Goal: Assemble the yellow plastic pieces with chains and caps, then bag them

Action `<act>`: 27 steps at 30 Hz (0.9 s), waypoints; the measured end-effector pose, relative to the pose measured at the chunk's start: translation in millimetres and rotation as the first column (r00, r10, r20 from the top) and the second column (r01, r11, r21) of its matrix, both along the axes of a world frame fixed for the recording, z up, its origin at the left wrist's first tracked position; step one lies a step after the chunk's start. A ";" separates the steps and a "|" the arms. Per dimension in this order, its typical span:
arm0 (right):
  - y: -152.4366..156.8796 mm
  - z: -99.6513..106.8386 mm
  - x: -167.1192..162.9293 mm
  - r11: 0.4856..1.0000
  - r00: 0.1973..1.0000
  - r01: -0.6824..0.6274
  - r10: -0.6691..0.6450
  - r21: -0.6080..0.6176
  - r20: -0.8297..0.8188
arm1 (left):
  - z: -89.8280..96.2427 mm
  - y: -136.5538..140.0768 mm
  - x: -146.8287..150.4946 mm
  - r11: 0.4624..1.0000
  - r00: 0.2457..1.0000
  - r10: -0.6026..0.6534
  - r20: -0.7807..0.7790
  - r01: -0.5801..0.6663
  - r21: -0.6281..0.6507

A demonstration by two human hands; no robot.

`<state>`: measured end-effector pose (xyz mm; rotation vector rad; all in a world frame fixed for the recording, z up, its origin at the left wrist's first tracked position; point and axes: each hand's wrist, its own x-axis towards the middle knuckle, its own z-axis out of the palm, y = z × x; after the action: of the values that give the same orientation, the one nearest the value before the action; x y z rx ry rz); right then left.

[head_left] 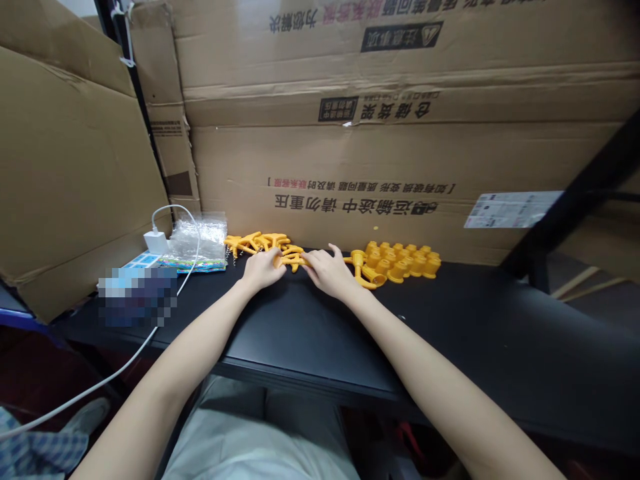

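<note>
Head view | yellow piece [295, 261] pinched by left hand [263, 269] and right hand [327, 270] above black table [310, 333], presumably for steadiness | yellow handles [273, 239] and yellow cups [399, 270] apparently grouped for reach

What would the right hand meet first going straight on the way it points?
Past the yellow piece it touches, the right hand would likely first meet the yellow handle pile; depth is unclear.
</note>
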<state>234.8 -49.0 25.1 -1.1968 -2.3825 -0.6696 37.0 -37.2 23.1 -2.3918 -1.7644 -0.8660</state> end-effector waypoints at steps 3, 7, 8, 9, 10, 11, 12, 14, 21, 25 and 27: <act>-0.2 0.6 -0.2 1.000 1.000 0.008 -0.008 0.001 0.006 | 0.2 -0.3 0.7 1.000 1.000 -0.001 0.000 0.001 0.000; 0.8 0.0 -0.1 1.000 1.000 0.009 -0.009 0.025 0.016 | 1.5 -1.6 1.5 1.000 1.000 0.004 0.001 -0.004 -0.015; 1.3 -0.3 0.0 1.000 1.000 0.009 -0.010 0.029 0.019 | 1.8 -1.9 1.6 1.000 1.000 0.005 0.000 -0.005 -0.019; 1.8 -0.7 0.1 0.999 1.000 0.012 -0.013 0.032 0.021 | 2.1 -2.1 1.6 1.000 1.000 0.006 -0.001 -0.006 -0.023; 2.2 -1.0 0.1 0.999 1.000 0.016 -0.017 0.035 0.024 | 2.2 -2.2 1.5 1.000 1.000 0.007 -0.002 -0.007 -0.024; 2.5 -1.1 0.1 0.999 0.999 0.019 -0.020 0.037 0.028 | 2.3 -2.1 1.4 1.000 1.000 0.006 -0.002 -0.006 -0.023; 2.7 -1.1 0.0 0.999 0.999 0.023 -0.025 0.038 0.033 | 2.1 -1.9 1.3 1.000 1.000 0.004 -0.002 -0.004 -0.020; 2.5 -0.5 -0.6 0.999 0.998 0.034 -0.036 0.035 0.045 | 1.6 -1.3 1.2 1.000 1.000 0.001 -0.002 -0.001 -0.014; 1.1 3.6 -1.7 0.994 0.992 0.106 -0.107 0.022 0.068 | 1.6 -1.5 2.8 1.000 1.000 -0.008 0.004 0.008 -0.012; 4.9 7.7 11.1 0.980 0.983 0.182 -0.182 0.074 -0.008 | 3.8 -2.0 0.0 1.000 0.999 0.021 0.039 -0.020 -0.023; 8.3 11.8 23.3 0.967 0.972 0.227 -0.218 0.114 -0.085 | 4.7 -2.0 -2.1 0.999 0.997 0.041 0.059 -0.038 -0.036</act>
<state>258.1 -40.7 36.9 -1.4224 -2.1339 -0.8158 34.9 -39.2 27.7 -2.3676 -1.8567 -0.9181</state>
